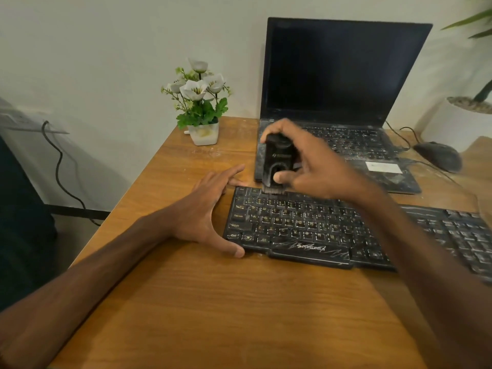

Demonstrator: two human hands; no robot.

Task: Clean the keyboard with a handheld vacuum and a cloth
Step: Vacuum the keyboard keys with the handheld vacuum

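A dusty black keyboard (306, 230) lies across the wooden desk (226, 302), running off to the right. My right hand (314, 163) grips a small black handheld vacuum (277, 162) upright, its nozzle down on the keyboard's top row near the left end. My left hand (207, 209) rests spread against the keyboard's left edge, thumb at the front corner and fingers at the back corner. No cloth is in view.
A dusty open laptop (343, 102) with a dark screen stands behind the keyboard. A black mouse (439, 155) with its cable lies to its right. A small pot of white flowers (202, 102) stands at the back left, near the desk's left edge.
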